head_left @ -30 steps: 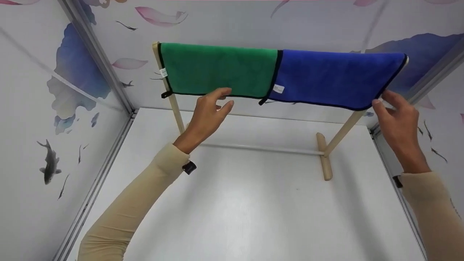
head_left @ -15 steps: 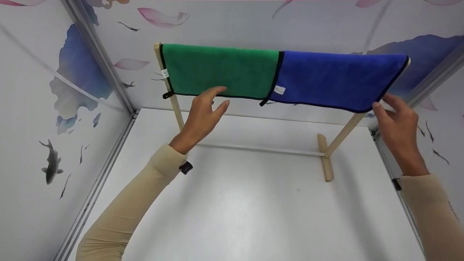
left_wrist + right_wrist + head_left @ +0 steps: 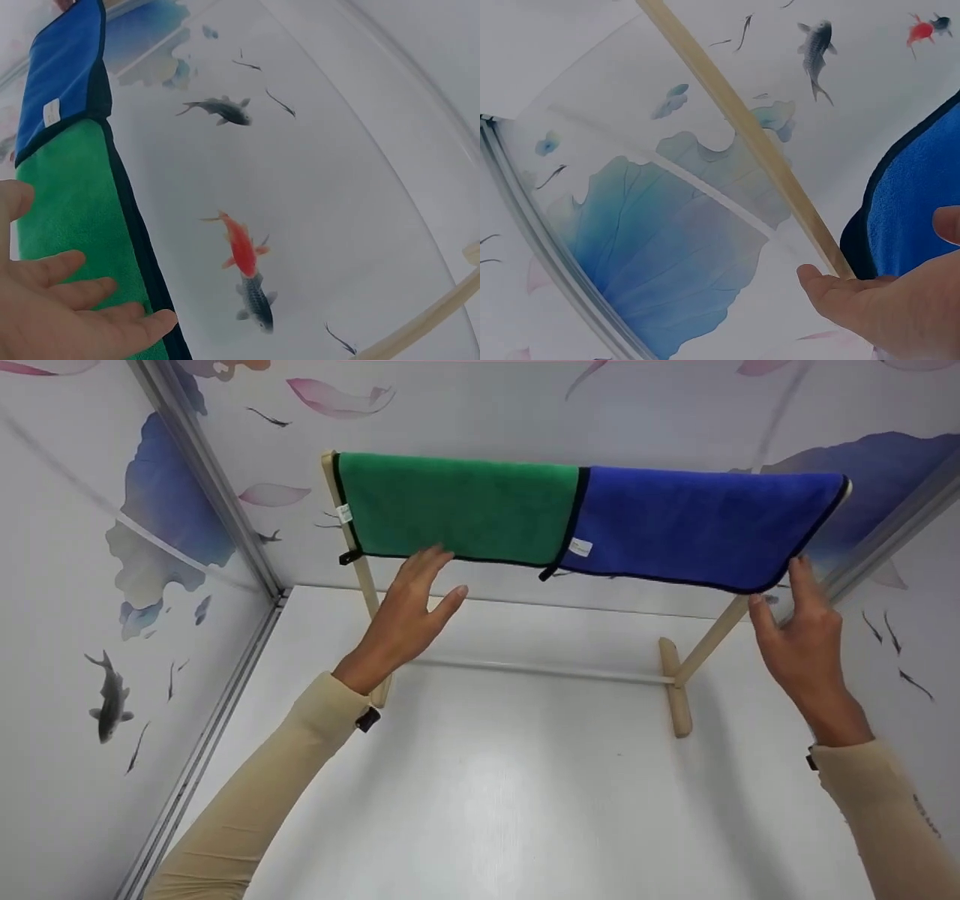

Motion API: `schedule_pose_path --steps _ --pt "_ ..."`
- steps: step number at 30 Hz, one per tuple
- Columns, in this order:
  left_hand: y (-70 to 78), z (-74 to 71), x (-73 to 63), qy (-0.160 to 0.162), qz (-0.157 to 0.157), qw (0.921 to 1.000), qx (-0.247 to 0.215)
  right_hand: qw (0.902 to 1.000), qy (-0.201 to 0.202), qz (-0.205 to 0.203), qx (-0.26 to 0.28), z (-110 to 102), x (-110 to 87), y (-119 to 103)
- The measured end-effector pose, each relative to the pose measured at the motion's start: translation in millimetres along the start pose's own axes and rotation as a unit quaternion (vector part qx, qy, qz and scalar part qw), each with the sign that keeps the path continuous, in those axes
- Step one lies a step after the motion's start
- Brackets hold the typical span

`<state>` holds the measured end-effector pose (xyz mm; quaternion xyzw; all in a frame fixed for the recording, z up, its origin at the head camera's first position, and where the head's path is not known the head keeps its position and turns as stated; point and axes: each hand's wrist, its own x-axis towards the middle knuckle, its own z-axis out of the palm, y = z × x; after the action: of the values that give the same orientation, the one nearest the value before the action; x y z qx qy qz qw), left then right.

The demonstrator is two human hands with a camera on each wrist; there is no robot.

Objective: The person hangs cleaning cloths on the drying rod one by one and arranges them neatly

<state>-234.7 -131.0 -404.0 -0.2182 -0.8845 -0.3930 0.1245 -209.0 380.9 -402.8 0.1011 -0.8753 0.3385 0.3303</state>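
A green towel [image 3: 457,506] and a blue towel [image 3: 697,525], both with black edging, hang side by side over the top of a wooden rack [image 3: 716,631]. My left hand [image 3: 401,615] is at the green towel's lower edge, its fingers spread and extended. In the left wrist view these fingers [image 3: 82,292] lie in front of the green cloth; whether they touch it I cannot tell. By the blue towel's lower right corner is my right hand [image 3: 804,652], fingers straight and thumb apart. The right wrist view has the right hand [image 3: 900,307] close to the blue cloth and a rack post [image 3: 742,120].
The rack stands on a white surface [image 3: 487,795], with wooden feet [image 3: 676,690] and a low crossbar [image 3: 540,669]. Panels printed with fish and petals enclose it at the back and sides, joined by metal corner profiles [image 3: 206,472].
Both hands have drawn down and slightly left from the towels. The right thumb and fingers, close together at the blue corner before, have spread apart. Left fingers have straightened. The towels hang the same.
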Motion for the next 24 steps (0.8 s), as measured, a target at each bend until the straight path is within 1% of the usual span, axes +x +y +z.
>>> schedule_pose_path --steps 4,7,13,15,17,20,24 --pt "-2.9 0.6 -5.2 -0.008 -0.002 0.9999 0.010 0.9998 -0.016 -0.009 -0.001 3.2 -9.4 -1.0" --pt "-4.2 0.7 -8.8 -0.010 -0.001 0.9997 0.022 0.9998 -0.018 -0.005 0.001 5.0 -14.0 -1.4" --pt "-5.3 1.1 -12.0 -0.010 -0.001 0.9993 0.037 0.9993 0.019 0.031 0.006 4.4 -10.7 -3.6" --pt "-5.8 1.9 -12.8 -0.009 0.002 0.9990 0.044 0.9986 0.029 0.043 0.008 3.8 -9.8 -3.9" --pt "-7.1 2.7 -14.2 -0.005 0.009 0.9982 0.059 0.9983 0.033 0.046 0.010 4.0 -11.5 -3.7" --pt "-10.3 3.7 -18.3 -0.002 0.021 0.9957 0.090 0.9992 0.026 0.029 0.006 7.2 -18.0 -2.2" --pt "-15.7 6.3 -24.7 -0.005 0.035 0.9892 0.142 0.9998 -0.010 -0.014 -0.003 14.3 -29.8 1.0"
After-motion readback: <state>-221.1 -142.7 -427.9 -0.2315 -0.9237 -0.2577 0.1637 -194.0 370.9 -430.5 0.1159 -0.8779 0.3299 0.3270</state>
